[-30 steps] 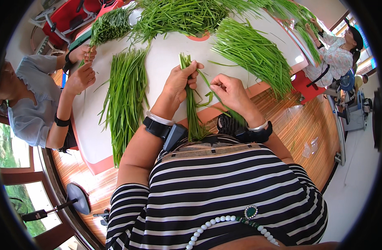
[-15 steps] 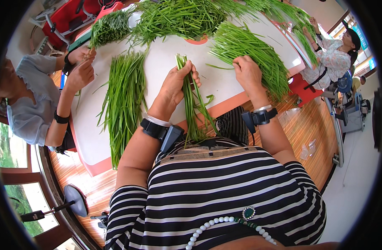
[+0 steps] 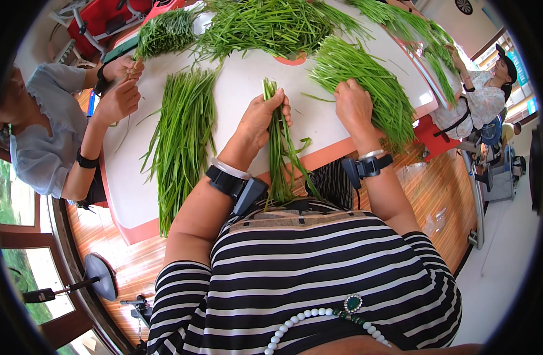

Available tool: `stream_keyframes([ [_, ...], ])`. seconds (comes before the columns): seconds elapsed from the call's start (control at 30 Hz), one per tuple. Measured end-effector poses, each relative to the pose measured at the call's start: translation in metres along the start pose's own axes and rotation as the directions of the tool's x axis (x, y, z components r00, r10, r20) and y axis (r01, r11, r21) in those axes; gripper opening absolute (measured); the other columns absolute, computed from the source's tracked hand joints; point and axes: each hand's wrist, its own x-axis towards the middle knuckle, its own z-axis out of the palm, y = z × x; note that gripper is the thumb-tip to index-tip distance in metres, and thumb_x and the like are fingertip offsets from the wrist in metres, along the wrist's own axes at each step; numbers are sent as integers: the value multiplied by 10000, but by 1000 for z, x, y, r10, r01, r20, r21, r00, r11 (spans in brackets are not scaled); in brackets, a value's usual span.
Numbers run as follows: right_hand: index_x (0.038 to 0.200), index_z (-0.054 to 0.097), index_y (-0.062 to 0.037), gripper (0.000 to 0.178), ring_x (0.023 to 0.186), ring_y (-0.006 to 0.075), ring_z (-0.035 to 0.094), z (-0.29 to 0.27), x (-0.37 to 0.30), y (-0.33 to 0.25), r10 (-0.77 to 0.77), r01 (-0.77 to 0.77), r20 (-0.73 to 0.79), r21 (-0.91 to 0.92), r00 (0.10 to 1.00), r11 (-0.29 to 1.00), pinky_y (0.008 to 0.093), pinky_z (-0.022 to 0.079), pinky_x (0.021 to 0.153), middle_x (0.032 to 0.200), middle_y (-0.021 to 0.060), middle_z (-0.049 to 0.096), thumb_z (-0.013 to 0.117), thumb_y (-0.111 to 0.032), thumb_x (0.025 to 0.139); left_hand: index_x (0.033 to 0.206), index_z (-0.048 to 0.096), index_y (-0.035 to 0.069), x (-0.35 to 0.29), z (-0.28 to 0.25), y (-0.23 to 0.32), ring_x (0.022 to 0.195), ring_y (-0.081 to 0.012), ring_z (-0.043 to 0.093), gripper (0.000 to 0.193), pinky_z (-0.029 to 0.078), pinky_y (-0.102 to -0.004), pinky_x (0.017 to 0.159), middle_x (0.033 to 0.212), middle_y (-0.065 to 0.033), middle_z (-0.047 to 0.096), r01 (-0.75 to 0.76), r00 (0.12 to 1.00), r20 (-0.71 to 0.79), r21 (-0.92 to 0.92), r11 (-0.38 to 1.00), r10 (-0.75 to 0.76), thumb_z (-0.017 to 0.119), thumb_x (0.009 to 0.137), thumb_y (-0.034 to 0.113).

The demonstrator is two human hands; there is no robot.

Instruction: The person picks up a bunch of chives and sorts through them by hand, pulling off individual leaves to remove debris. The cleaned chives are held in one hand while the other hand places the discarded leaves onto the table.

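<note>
I am gripping a bunch of green stalks (image 3: 278, 148) upright in my left hand (image 3: 261, 118), fingers closed round it to keep it gathered, while my right hand (image 3: 353, 106) is pressing loosely curled fingers onto the loose green pile (image 3: 366, 83) beneath them.

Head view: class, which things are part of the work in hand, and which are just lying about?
In use:
left hand
bunch of green stalks held in it
right hand
loose pile of stalks it rests on

Lying about:
sorted row of stalks
big heap at the far edge
white table

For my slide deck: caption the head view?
Left hand grips a chive bunch; right hand rests on a chive pile.
</note>
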Motion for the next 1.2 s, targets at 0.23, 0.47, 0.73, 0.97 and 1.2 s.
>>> stream_keyframes([
  [0.23, 854, 608, -52, 99, 865, 315, 579, -26, -8, -30, 2, 83, -191, 436, 982, 896, 419, 472, 731, 906, 106, 589, 677, -100, 802, 999, 580, 31, 0, 3, -3, 589, -145, 502, 228, 467, -295, 584, 663, -10, 506, -38, 999, -5, -5, 999, 38, 532, 988, 254],
  [0.47, 865, 597, -64, 106, 851, 306, 588, -26, -20, -64, -48, 136, -178, 525, 983, 840, 412, 478, 713, 850, 82, 605, 675, -99, 803, 1159, 595, 25, 1, 6, -6, 597, -119, 478, 274, 451, -278, 595, 668, 7, 491, -112, 994, -7, -76, 991, 111, 588, 958, 212],
  [0.73, 907, 593, -49, 145, 853, 315, 594, -28, -25, -69, -79, 146, -137, 598, 987, 788, 407, 479, 712, 871, 98, 613, 681, -81, 796, 1105, 639, 31, -2, 1, -1, 647, -103, 507, 238, 477, -261, 622, 715, 11, 506, -122, 992, 39, 6, 993, 122, 578, 966, 214],
  [0.97, 930, 607, -33, 177, 872, 316, 604, -16, -45, -35, -34, 38, -19, 614, 999, 788, 401, 487, 719, 914, 113, 626, 692, -37, 775, 919, 586, 99, 5, -12, 12, 960, -228, 613, 230, 505, -362, 818, 1002, -84, 645, -320, 946, -75, -50, 946, 316, 521, 990, 308],
  [1.2, 928, 624, -21, 175, 812, 316, 633, -16, -56, 4, 80, -115, 83, 637, 993, 762, 381, 507, 715, 924, 128, 634, 696, -25, 768, 904, 545, 89, 4, -43, 49, 676, -156, 518, 239, 516, -364, 763, 722, 0, 495, -253, 927, 70, -608, 753, 367, 509, 989, 310],
])
